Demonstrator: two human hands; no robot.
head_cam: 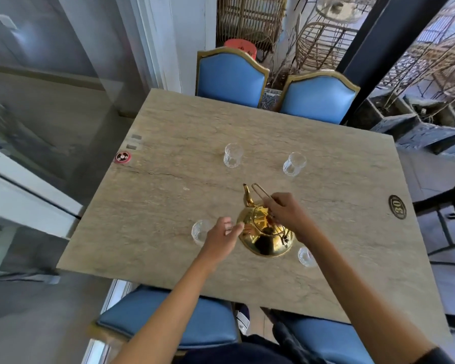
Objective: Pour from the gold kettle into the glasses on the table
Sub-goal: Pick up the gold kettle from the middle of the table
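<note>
The gold kettle (266,233) sits on the near middle of the counter (184,143), a rounded, mirror-bright body with its curved spout (247,195) pointing to the far side and its thin wire handle (261,193) raised over the lid. The right hand (286,211) is closed around that handle, fingers pinched on the wire above the kettle's far half. The left hand (222,236) lies just left of the kettle with fingers loosely spread and open, its fingertips at or very near the kettle's left flank; whether they actually touch is hard to tell from this angle. Four clear glasses ring the kettle: the near-left glass (200,232) stands just beside the left hand and is partly hidden by it, the near-right glass (305,256) is close to the kettle's base under the right forearm, and the far-left glass (233,155) and far-right glass (294,164) stand well apart beyond the spout. All four look empty and upright. Bare stone-patterned surface lies between the spout and the two far glasses. A small red round disc (122,157) rests at the left edge, and a dark oval number plate (397,207) near the right edge. Blue chairs (231,77) stand at the far side.
</note>
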